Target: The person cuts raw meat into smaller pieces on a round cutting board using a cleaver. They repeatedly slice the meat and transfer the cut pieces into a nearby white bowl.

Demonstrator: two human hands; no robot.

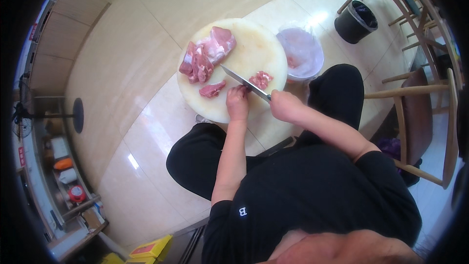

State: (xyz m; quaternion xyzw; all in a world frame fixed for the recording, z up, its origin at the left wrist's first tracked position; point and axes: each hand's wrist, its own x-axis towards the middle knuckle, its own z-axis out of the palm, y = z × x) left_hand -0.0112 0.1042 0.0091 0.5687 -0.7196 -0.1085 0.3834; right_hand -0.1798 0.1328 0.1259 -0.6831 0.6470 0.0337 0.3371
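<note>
My right hand [287, 106] is closed around the handle of a kitchen knife [243, 81], a broad-bladed one. Its blade slants across a round, pale chopping board [256, 40]. Beside the blade, my left hand [237, 102] has its fingers curled down on a piece of meat, mostly hidden under the fingertips. Small cut bits of meat [260, 80] lie in a heap on the other side of the blade. A strip of raw meat [212, 89] rests left of my left hand. Farther back on the board are larger raw chunks [218, 45], some with white fat.
Right of the board stands a whitish plastic-lined tub [302, 53] with some meat inside. A black bin [355, 22] and wooden chairs [417, 90] are farther right. At left are a fan [22, 115] and a shelf unit [78, 211]; yellow boxes [151, 248] sit at the lower left.
</note>
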